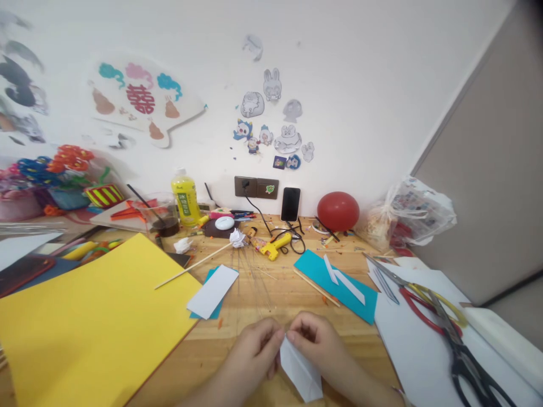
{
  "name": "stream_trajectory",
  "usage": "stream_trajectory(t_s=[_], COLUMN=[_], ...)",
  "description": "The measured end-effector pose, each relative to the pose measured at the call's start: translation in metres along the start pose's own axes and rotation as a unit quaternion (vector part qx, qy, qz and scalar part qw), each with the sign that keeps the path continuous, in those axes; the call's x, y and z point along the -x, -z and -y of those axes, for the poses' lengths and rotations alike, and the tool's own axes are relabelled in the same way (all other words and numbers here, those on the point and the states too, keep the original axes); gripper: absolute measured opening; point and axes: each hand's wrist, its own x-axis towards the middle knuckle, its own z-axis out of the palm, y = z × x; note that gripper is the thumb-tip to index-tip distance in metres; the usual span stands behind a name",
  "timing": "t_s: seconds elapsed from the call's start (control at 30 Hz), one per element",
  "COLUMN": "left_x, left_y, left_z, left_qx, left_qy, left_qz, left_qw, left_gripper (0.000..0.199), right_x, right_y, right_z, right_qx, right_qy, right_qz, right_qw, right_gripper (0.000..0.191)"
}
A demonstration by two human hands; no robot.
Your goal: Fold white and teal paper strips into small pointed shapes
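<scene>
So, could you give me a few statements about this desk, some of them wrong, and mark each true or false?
1. The left hand and right hand hold a folded white paper. True.
2. The glue gun lies on the big yellow sheet. False: it lies on the wooden table.
3. The red balloon is to the right of the phone. True.
4. Two white strips lie on a red sheet. False: they lie on a blue sheet.
5. The drink bottle has been tipped over. False: it stands upright.

Soft light brightens the wall (360,85), shadows are faint, and the edges look stretched and blurred
</scene>
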Motion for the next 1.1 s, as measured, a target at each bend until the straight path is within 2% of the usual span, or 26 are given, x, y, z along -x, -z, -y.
stream_trajectory(t_s=[0.3, 0.5, 0.7, 0.9, 1.1], left_x=[0.002, 0.001, -0.001, -0.005, -0.006], left_y=[0.002, 0.003, 0.001, -0.001, -0.002], left_z=[-0.006, -0.001, 0.000, 0.009, 0.012], left_qx=[-0.107, -0.048, -0.093, 0.038, 0.067], left_qy=[-0.022, -0.029, -0.040, 0.029, 0.043], left_qz=[-0.024, 0.019, -0.043, 0.036, 0.023], left_qw=[0.994, 0.998, 0.994, 0.998, 0.997], left_gripper=[0.025, 0.033, 0.033, 0.029, 0.033], right_x=[0.004, 0.001, 0.000, -0.001, -0.002], right_y=[-0.003, -0.004, -0.001, -0.002, -0.001], right_z=[0.004, 0.002, -0.001, -0.002, -0.001], right_qx=[0.084, 0.013, -0.006, 0.008, 0.062], right_qy=[0.027, -0.003, -0.018, -0.007, 0.041], right_qz=[-0.021, -0.027, -0.046, -0.059, -0.052], right_qw=[0.996, 1.000, 0.999, 0.998, 0.996], right_gripper=[0.015, 0.017, 0.018, 0.016, 0.013])
